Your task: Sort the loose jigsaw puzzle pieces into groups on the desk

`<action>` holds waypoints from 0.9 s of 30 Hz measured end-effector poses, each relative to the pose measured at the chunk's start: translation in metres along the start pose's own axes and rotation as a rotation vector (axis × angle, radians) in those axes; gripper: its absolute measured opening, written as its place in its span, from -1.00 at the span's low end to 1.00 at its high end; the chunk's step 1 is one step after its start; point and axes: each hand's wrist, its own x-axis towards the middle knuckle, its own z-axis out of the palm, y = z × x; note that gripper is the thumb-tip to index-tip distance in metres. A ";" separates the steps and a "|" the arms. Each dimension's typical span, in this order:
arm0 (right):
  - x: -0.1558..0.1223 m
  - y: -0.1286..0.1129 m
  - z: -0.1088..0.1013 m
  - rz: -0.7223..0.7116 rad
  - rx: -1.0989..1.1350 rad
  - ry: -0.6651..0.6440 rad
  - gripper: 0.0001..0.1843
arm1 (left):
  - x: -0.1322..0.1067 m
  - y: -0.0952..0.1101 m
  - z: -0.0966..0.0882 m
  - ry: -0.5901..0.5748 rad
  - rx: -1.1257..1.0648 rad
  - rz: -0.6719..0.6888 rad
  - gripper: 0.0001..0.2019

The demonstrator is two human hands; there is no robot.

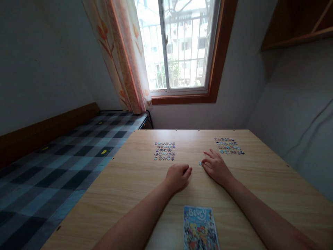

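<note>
Both my hands rest on a light wooden table (130,194). My left hand (178,176) lies in a loose fist with nothing visible in it. My right hand (215,166) lies palm down, its thumb and forefinger pinching a small blue puzzle piece (200,163) against the tabletop. Beyond my left hand lies a group of several loose puzzle pieces (164,151). A second group of puzzle pieces (229,146) lies just past my right hand. A colourful picture card (199,227) lies flat near the front edge, between my forearms.
A bed with a blue and black checked cover (52,166) runs along the table's left side. Behind the table are a window (179,45), a patterned curtain (122,55) and grey walls. A wooden shelf (296,24) hangs high at the right.
</note>
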 end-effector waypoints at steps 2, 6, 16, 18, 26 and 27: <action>0.000 0.001 0.000 -0.003 0.002 -0.003 -0.78 | 0.000 0.000 0.000 0.005 0.007 0.001 -0.60; 0.001 0.002 0.002 -0.004 0.005 -0.005 -0.78 | -0.001 0.002 -0.001 -0.008 0.016 0.004 -0.61; 0.001 0.000 0.000 -0.047 0.058 0.015 -0.81 | -0.001 0.002 -0.001 -0.025 0.043 -0.005 -0.61; 0.002 0.000 0.000 -0.062 0.071 0.018 -0.82 | -0.002 0.002 -0.002 -0.028 0.043 -0.005 -0.61; 0.002 0.002 0.001 -0.081 0.081 0.024 -0.84 | -0.002 0.002 -0.002 -0.013 0.029 0.009 -0.61; 0.002 0.002 0.001 -0.080 0.082 0.021 -0.84 | -0.002 0.002 -0.002 -0.010 0.029 0.009 -0.61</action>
